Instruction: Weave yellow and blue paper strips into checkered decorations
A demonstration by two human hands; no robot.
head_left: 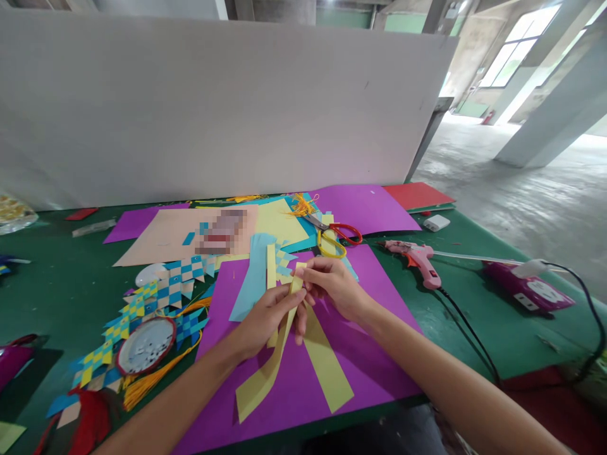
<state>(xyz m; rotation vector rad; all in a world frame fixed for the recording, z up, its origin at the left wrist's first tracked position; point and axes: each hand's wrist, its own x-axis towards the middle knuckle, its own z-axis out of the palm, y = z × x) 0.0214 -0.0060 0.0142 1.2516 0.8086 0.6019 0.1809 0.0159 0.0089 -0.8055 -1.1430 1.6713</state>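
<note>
Both hands meet over a purple paper sheet (pixel 379 354) on the green table. Between the fingers of my left hand (pixel 272 313) runs a yellow paper strip (pixel 263 379), its wide lower end hanging toward me. My right hand (pixel 334 284) pinches the upper end of the same strip. Another yellow strip (pixel 327 366) lies on the purple sheet below my right hand. A narrow yellow strip (pixel 271 265) and a light blue paper piece (pixel 251 284) lie just beyond my left hand.
Scissors (pixel 339 235) with red and yellow handles lie beyond my hands. A pink glue gun (pixel 420 259) with a cord sits at right. Woven paper pieces (pixel 135 303), a round dish (pixel 147 344) and an orange tassel (pixel 161 373) are at left. A white board (pixel 213 114) stands behind.
</note>
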